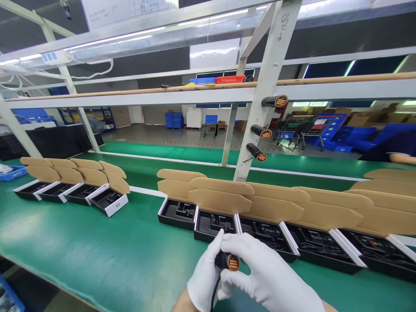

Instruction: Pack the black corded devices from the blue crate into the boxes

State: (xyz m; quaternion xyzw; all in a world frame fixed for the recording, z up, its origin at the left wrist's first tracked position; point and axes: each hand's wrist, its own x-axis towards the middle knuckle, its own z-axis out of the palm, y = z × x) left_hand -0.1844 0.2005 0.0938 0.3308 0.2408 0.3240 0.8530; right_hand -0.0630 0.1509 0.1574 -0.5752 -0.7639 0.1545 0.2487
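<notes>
My left hand (205,274), in a white glove, is closed round a small black cylinder (222,260) with an orange striped mark on its end. A black cable (215,290) runs down from it along the palm. From the other side my right hand (256,271), gloved too, pinches the cylinder with thumb and fingers around the marked end. Just beyond the hands lies an open black-lined box (203,223) with black parts in its insert. Its neighbour, another open box (172,213), stands to the left. Part of the cylinder is hidden by the fingers.
More open boxes (325,247) with raised brown lids continue rightward, holding black cables. Several others (112,201) stand at left on the green table (130,255). Three similar cylinders (261,131) stick out from a white post (245,158). At far right, a person's arm (403,158) shows.
</notes>
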